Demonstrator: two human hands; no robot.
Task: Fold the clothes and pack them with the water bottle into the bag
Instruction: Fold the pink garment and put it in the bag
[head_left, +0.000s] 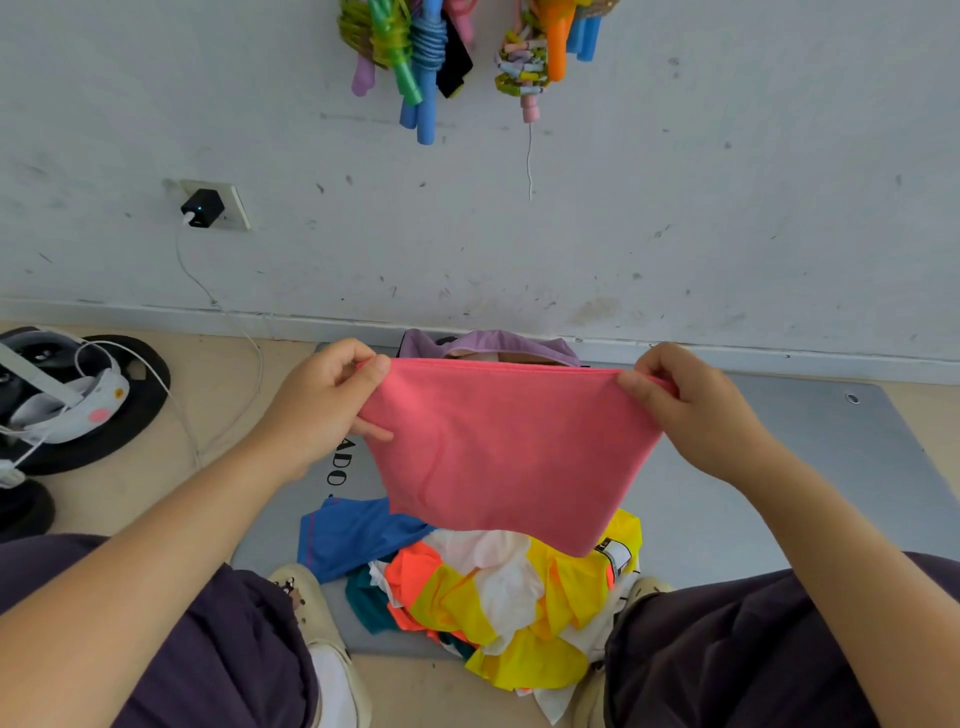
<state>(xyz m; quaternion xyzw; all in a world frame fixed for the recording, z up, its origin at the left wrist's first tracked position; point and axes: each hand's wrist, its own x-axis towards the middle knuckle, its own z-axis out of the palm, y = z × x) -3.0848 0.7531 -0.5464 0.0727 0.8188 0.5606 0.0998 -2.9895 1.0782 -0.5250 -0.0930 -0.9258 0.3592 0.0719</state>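
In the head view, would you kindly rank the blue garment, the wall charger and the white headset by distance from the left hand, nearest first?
From the left hand:
1. Blue garment, just below on the mat.
2. Wall charger, up-left in the socket.
3. White headset, far left on the floor.

The scene is lit brightly and evenly by soft, diffuse light; no single source can be made out. Shadows are faint: only a weak, blurred shade is cast on the grey mat (779, 467) beneath the pink cloth (498, 447), and a darker one under the pile of clothes (519, 597). No glare is seen, though the white wall (623, 208) is rendered slightly washed out. Strong wide-angle distortion is present: the skirting line is bowed, and the forearms and the dark trousers (753, 649) are stretched towards the lower corners. Focus is acceptable in the centre, while fine detail is softened throughout, most of all at the edges.
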